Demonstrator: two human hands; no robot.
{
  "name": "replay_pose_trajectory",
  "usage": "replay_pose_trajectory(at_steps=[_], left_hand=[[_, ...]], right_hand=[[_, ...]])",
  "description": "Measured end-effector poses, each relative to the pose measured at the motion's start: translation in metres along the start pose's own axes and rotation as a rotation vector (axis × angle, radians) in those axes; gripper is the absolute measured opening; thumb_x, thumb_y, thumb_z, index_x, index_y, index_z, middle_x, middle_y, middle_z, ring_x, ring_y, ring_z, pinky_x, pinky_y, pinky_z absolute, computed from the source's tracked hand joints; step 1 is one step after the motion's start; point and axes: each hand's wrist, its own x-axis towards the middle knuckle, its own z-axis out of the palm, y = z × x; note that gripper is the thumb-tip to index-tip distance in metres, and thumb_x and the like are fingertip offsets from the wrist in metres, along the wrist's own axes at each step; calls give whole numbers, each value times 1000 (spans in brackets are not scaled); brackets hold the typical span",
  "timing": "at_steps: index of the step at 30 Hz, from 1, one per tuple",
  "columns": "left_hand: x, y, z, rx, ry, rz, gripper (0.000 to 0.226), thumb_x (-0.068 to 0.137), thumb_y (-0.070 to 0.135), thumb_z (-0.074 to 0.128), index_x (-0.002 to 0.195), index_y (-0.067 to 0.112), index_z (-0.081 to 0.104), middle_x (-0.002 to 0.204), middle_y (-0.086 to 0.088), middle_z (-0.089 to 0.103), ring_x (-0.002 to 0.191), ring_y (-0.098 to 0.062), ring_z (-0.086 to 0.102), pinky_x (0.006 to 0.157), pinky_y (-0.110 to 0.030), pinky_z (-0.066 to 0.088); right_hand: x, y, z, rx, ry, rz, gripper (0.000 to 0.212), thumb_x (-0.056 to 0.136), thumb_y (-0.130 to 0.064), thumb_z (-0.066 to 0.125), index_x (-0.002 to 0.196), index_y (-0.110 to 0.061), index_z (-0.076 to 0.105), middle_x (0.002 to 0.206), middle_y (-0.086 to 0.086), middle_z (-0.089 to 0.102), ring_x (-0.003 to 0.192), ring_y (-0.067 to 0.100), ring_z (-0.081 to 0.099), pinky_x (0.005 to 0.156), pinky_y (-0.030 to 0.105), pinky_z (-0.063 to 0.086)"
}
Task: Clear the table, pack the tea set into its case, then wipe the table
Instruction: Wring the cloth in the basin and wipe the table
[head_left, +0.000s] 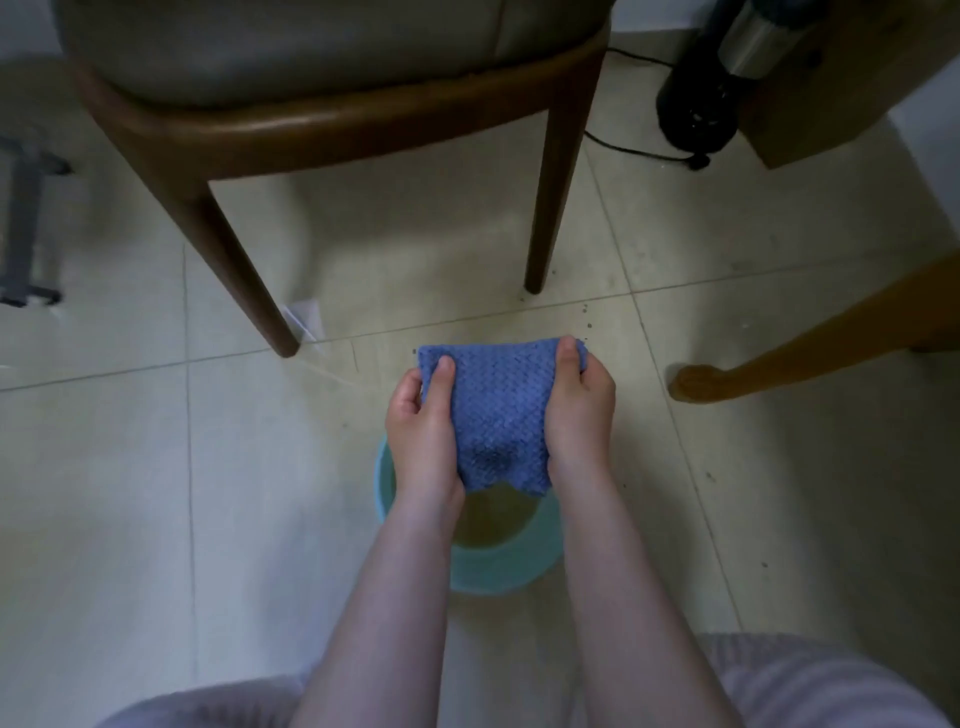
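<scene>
While both hands hold it, cloth (498, 415) is stretched flat above bucket (498, 577), lower edge over the brownish water; contact with the water: can't tell. Left hand (423, 431) grips the cloth's left edge, thumb on top, fingers curled under. Right hand (579, 415) grips the right edge the same way. Bucket sits on tiled floor (130, 493), just in front of chair (322, 124). Table leg (769, 369) to the right. Black device base (696, 114) with cord far right.
</scene>
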Motion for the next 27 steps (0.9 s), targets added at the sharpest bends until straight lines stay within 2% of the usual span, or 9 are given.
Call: replay_pose_trajectory(at_steps=[6, 11, 15, 20, 23, 27], left_hand=[[-75, 84, 40, -46, 7, -73, 8, 93, 23, 63, 91, 15, 66, 92, -6, 71, 87, -22, 66, 81, -41, 54], [-144, 171, 79, -25, 2, -96, 15, 93, 27, 63, 96, 13, 66, 100, -11, 72, 96, -28, 68, 89, -50, 53], [-188, 234, 115, -41, -15, -100, 12, 93, 26, 62, 95, 14, 66, 102, -12, 72, 101, -33, 67, 90, -52, 53], [-233, 300, 160, -31, -48, -94, 11, 93, 24, 61, 90, 15, 65, 90, -10, 72, 82, -26, 69, 80, -46, 55], [-256, 325, 189, 35, -64, -71, 11, 92, 24, 62, 88, 14, 65, 87, -9, 72, 82, -27, 68, 82, -46, 54], [-284, 337, 233, 197, -126, 0, 24, 92, 34, 61, 88, 12, 67, 97, -14, 71, 94, -32, 67, 87, -48, 53]], right_hand=[[-42, -101, -39, 10, 31, -17, 33, 100, -31, 49, 74, -11, 53, 68, 0, 54, 64, 10, 50, 61, 28, 41], [-87, -207, -78, 172, -17, 100, 30, 90, -34, 66, 76, -8, 59, 67, 1, 60, 64, 13, 58, 58, 28, 47], [-117, -294, -107, 219, -178, 136, 24, 75, -23, 81, 90, -11, 66, 85, 4, 74, 76, 17, 72, 65, 31, 59], [-134, -376, -153, 192, -339, 45, 38, 74, -3, 80, 104, -16, 61, 92, -4, 72, 80, 10, 72, 62, 25, 57], [-137, -406, -182, 188, -388, 32, 47, 73, -5, 82, 112, -18, 59, 102, -1, 71, 88, 13, 71, 67, 27, 58], [-132, -435, -232, 224, -387, 24, 50, 76, -6, 79, 120, -18, 58, 115, 4, 69, 100, 20, 69, 79, 38, 58]])
